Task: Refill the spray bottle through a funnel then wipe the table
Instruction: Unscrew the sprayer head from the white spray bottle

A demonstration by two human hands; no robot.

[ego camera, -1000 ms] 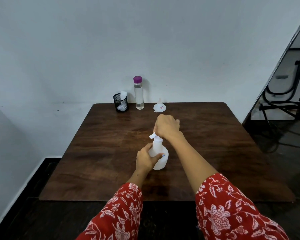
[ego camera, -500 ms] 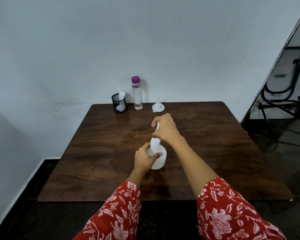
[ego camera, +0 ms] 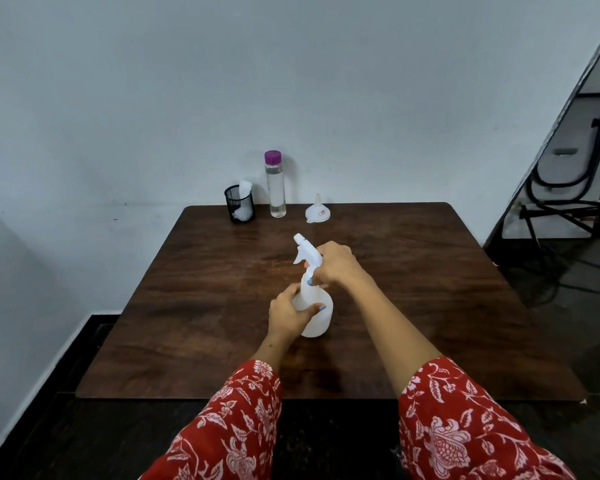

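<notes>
A white spray bottle (ego camera: 317, 315) stands upright in the middle of the dark wooden table (ego camera: 413, 289). My left hand (ego camera: 288, 315) grips its round body from the left. My right hand (ego camera: 336, 263) grips the white spray head (ego camera: 305, 252) at the bottle's neck, with the nozzle pointing up and to the left. At the table's far edge a white funnel (ego camera: 316, 211) lies mouth down, and a clear water bottle with a purple cap (ego camera: 275, 185) stands to its left.
A black mesh cup (ego camera: 239, 204) holding a white cloth stands at the far left of the table by the wall. Folded black chairs (ego camera: 568, 202) lean at the right beyond the table.
My right hand has turned on the bottle's top, and the spray head now shows above my fingers, pointing up and left. My left hand has kept its grip on the bottle's body.
</notes>
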